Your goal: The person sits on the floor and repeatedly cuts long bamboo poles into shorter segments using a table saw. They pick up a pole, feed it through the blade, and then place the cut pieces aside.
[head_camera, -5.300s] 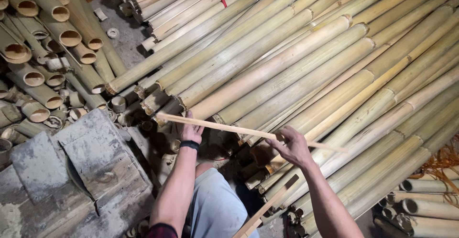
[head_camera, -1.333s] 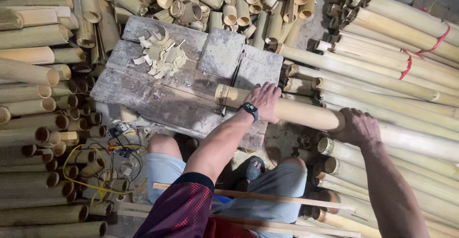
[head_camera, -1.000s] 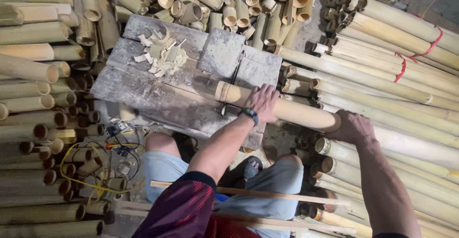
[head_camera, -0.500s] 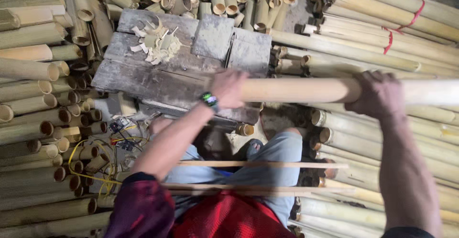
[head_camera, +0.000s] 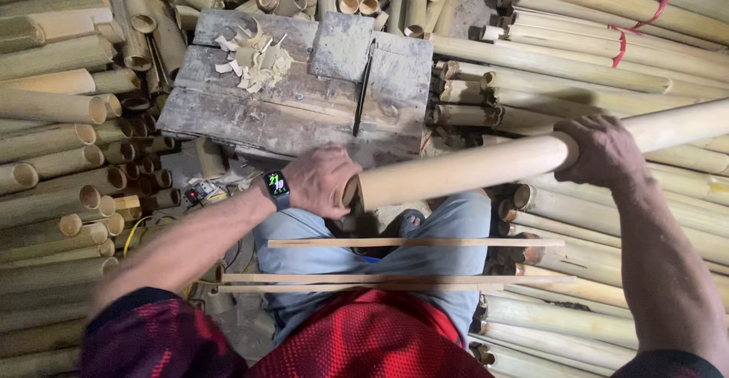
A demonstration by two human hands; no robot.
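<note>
The left hand (head_camera: 323,183) is cupped over the cut end of a long pale bamboo pole (head_camera: 486,162), fingers wrapped round the rim, and the right hand (head_camera: 600,150) is clenched around the same pole farther along its length. Half a second ago the pole lay lower and closer to the wooden block (head_camera: 296,89); now it is lifted clear of the block and sits across the body, above the knees, its far end running out of the picture past the right hand. A second or so back the left hand pressed down on the pole near the block's edge, so the shift reads as the pole being drawn back and raised toward the lap (a judgement from its changed place only).

Just below the left hand, thin bamboo slats (head_camera: 414,243) lie across the lap. On the left wrist is a wristwatch (head_camera: 276,186) with a dark face. Beyond the left hand, on the block, sits a small heap of pale shavings (head_camera: 254,58).

No packages, labels or signs show. The only markings are red ties (head_camera: 623,40) looped round bundled poles, up beyond the right hand. Stacked short bamboo sections (head_camera: 68,120) fill the ground out past the left arm.
</note>
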